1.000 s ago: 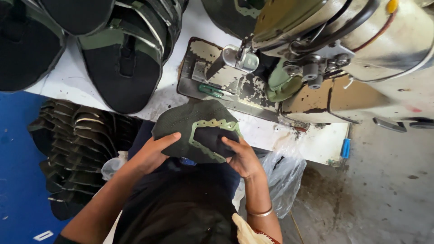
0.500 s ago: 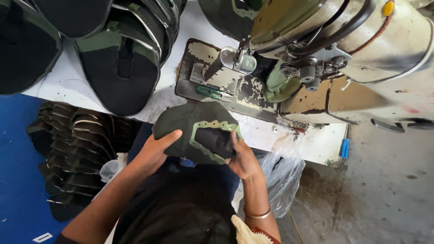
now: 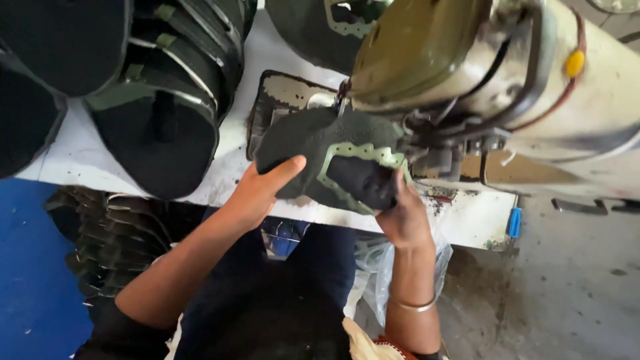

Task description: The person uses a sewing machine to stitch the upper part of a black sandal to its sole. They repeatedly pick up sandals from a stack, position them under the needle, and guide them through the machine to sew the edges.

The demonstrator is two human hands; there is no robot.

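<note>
Moved up since the earlier frame: one dark shoe upper (image 3: 333, 157) with green trim, now lifted off the lap and under the sewing machine (image 3: 493, 73) head. Left hand (image 3: 257, 193) grips its left edge, thumb on top. Right hand (image 3: 400, 217) pinches its right edge. Two stacks of uppers: one on the white table (image 3: 73, 160), one below (image 3: 113, 240).

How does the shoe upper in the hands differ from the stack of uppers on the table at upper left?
The held upper is a single piece, gripped by the left hand and right hand at the sewing machine; the stacked uppers lie nested and untouched. The held one shows a light green scalloped trim; the stack shows duller green straps. Both are dark fabric.
</note>
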